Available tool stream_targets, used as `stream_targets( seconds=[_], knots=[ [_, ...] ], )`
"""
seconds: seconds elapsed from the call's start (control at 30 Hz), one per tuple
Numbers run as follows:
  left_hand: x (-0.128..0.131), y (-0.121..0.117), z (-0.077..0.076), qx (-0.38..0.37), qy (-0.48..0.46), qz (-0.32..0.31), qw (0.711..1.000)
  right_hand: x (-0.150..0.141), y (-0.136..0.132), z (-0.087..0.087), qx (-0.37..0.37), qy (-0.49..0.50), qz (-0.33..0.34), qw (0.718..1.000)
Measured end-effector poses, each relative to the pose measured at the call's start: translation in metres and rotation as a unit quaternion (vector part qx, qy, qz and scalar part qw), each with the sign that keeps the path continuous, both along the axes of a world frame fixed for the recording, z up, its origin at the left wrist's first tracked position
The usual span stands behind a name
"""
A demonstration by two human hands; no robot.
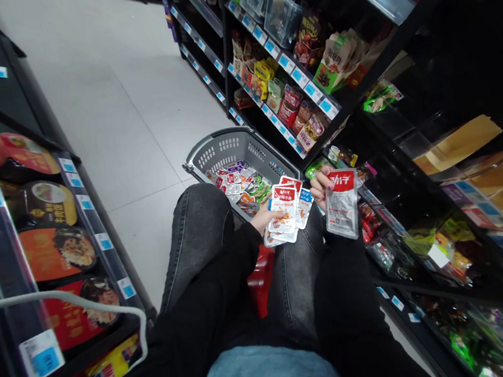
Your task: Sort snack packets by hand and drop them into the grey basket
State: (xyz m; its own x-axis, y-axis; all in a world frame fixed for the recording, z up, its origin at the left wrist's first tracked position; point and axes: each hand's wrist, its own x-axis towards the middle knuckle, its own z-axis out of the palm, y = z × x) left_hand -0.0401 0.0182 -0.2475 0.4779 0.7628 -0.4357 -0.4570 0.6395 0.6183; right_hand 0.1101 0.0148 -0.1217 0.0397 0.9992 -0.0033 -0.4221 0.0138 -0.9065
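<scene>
R fingers pinch pkt near top; L fingers clasp pkt stack.

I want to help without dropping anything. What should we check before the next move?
1. Left hand holding its fanned packets: ok.
2. Right hand holding the red-topped packet: ok, by its top corner.
3. Basket uncovered: ok, its top is open.
4. Fanned packets easy to count: not ok, they overlap.
5. Red-topped packet sealed all round: cannot tell, fingers hide a corner.
</scene>
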Motion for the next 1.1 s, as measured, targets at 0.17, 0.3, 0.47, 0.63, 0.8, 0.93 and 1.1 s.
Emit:
stream_targets(
  seconds=[0.17,0.3,0.47,0.63,0.8,0.93,1.1],
  knots=[
    [0.004,0.001,-0.005,0.005,-0.026,0.017,1.0,0.004,0.004,-0.011,-0.058,-0.211,-0.068,0.974],
    [0.004,0.002,-0.007,0.001,-0.003,0.005,1.0,-0.028,0.025,-0.027,-0.112,-0.257,-0.033,0.959],
    [0.0,0.003,-0.004,0.02,0.032,0.01,0.999,-0.069,0.059,-0.04,-0.152,-0.339,-0.005,0.928],
    [0.001,0.002,-0.003,-0.002,0.029,0.007,1.0,-0.051,0.056,-0.039,-0.07,-0.521,0.025,0.85],
    [0.003,0.001,-0.005,-0.004,0.0,-0.003,1.0,-0.014,0.041,-0.05,-0.041,-0.7,0.005,0.713],
    [0.003,0.002,-0.008,-0.001,0.003,-0.003,1.0,0.0,0.037,-0.059,-0.051,-0.725,0.018,0.686],
    [0.002,0.001,-0.007,0.005,-0.002,-0.011,1.0,0.004,0.035,-0.06,-0.051,-0.7,0.026,0.712]
  ],
)
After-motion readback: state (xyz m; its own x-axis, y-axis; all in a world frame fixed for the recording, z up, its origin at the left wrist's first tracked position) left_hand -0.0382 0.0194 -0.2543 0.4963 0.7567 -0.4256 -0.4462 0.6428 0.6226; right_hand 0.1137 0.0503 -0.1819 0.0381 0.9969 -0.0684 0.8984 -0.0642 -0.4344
